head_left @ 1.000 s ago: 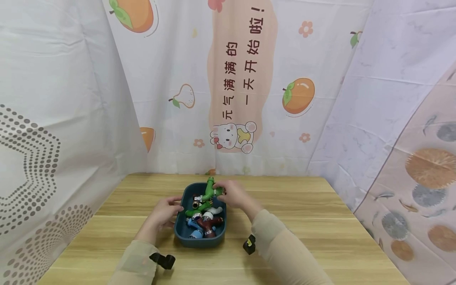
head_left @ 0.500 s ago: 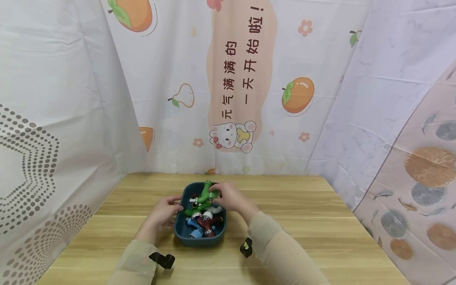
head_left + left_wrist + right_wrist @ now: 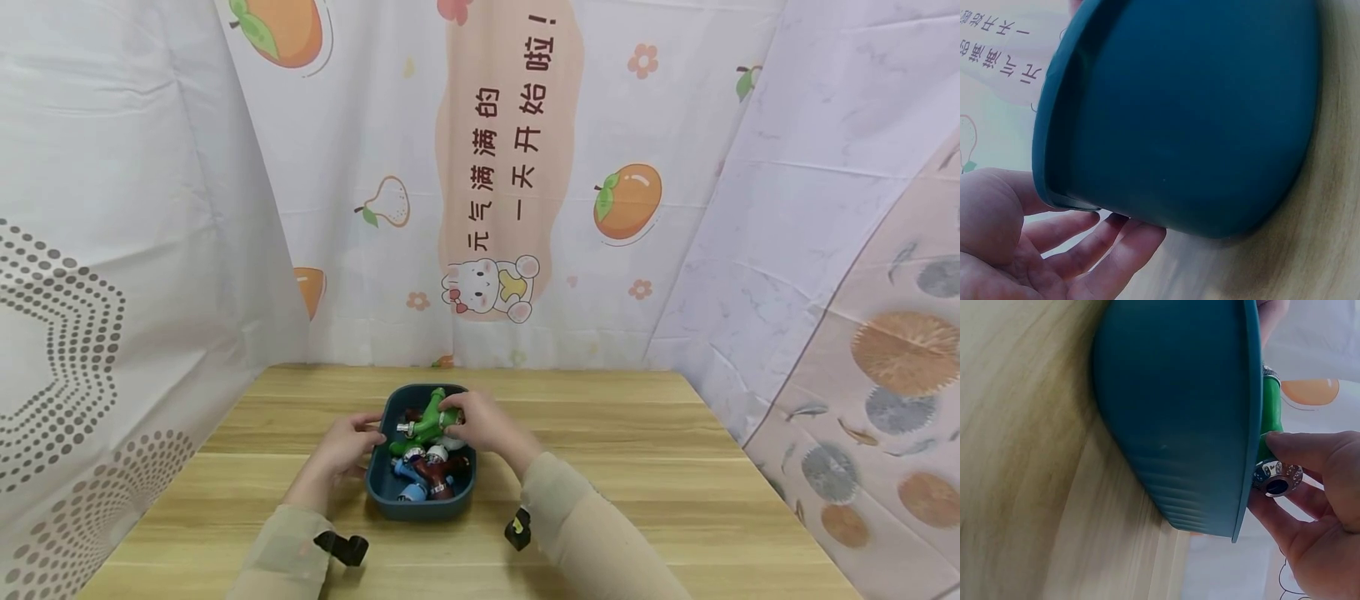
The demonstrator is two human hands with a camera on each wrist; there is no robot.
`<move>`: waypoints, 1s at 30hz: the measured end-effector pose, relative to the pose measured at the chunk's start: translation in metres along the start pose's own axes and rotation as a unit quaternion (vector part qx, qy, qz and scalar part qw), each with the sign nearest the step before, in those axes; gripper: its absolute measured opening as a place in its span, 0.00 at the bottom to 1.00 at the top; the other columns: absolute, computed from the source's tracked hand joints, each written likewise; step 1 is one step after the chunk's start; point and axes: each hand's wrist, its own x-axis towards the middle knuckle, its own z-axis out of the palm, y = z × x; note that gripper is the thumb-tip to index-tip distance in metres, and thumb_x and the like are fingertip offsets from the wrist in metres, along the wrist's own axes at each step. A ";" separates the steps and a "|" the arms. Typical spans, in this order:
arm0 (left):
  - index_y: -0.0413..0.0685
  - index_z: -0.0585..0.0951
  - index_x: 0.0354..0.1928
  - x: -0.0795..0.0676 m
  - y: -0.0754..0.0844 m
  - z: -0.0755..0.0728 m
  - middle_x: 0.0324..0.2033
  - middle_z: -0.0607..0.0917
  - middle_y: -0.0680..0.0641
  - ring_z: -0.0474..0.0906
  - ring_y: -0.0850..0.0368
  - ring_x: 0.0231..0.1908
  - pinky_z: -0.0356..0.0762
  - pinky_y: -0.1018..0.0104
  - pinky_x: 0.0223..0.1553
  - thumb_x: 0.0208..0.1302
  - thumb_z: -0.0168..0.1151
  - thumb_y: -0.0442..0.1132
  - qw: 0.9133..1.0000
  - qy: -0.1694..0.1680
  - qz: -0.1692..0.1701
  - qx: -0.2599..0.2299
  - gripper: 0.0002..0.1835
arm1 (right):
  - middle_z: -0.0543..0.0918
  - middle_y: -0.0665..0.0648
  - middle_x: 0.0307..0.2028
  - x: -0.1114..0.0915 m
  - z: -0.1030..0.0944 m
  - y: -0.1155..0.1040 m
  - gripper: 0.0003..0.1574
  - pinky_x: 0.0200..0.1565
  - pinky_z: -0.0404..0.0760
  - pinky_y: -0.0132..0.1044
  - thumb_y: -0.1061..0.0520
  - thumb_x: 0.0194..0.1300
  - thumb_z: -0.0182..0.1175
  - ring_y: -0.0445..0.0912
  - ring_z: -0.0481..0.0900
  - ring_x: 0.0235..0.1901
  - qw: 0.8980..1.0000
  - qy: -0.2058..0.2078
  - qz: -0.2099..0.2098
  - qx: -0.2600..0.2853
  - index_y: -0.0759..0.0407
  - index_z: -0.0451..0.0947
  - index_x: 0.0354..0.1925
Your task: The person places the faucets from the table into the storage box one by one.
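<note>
A green tap with shiny metal fittings lies tilted at the far end of a dark blue-green plastic bin. My right hand pinches its near-right end between thumb and fingers. In the right wrist view the green tap shows just past the bin's rim, its round metal end beside my fingers. My left hand holds the bin's left side, thumb at the rim and fingers against the outer wall. Below the green tap, dark red, light blue and white-capped pieces lie heaped together.
The bin stands on a wood-grain table. A printed curtain hangs behind the table's back edge, with more cloth at both sides. Black camera mounts stick out from both sleeves.
My right hand has lowered the green tap into the bin, moving slightly left and toward me; the tap now lies over the pieces there. My left hand stays on the bin.
</note>
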 end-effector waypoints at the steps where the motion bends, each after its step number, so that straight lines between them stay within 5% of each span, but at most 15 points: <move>1: 0.40 0.70 0.72 0.000 0.000 0.000 0.60 0.75 0.31 0.76 0.32 0.55 0.86 0.45 0.33 0.71 0.57 0.31 1.000 0.000 0.000 0.001 0.28 | 0.81 0.49 0.39 0.000 0.000 0.000 0.21 0.32 0.78 0.32 0.61 0.66 0.69 0.40 0.75 0.31 1.000 -0.001 -0.001 -0.003 0.56 0.83 0.57; 11: 0.40 0.70 0.72 0.000 0.001 0.000 0.59 0.76 0.31 0.76 0.32 0.55 0.86 0.45 0.32 0.71 0.57 0.31 1.000 0.001 0.002 0.007 0.28 | 0.82 0.61 0.57 -0.005 -0.001 0.000 0.23 0.52 0.82 0.43 0.57 0.65 0.70 0.57 0.80 0.54 1.000 -0.009 -0.006 0.002 0.60 0.82 0.58; 24: 0.39 0.71 0.71 0.002 -0.002 0.000 0.57 0.77 0.32 0.79 0.36 0.51 0.86 0.46 0.31 0.69 0.59 0.31 1.000 0.007 0.005 0.007 0.29 | 0.84 0.57 0.54 -0.009 -0.011 0.001 0.24 0.52 0.81 0.43 0.55 0.65 0.70 0.49 0.80 0.50 1.000 0.014 -0.019 -0.009 0.59 0.82 0.58; 30: 0.40 0.70 0.72 0.002 -0.001 -0.002 0.58 0.77 0.32 0.79 0.38 0.51 0.86 0.47 0.32 0.71 0.58 0.34 1.000 0.007 0.000 0.022 0.28 | 0.83 0.55 0.57 -0.013 -0.020 0.003 0.24 0.55 0.79 0.46 0.56 0.67 0.68 0.53 0.79 0.55 1.000 0.025 -0.018 -0.005 0.57 0.81 0.60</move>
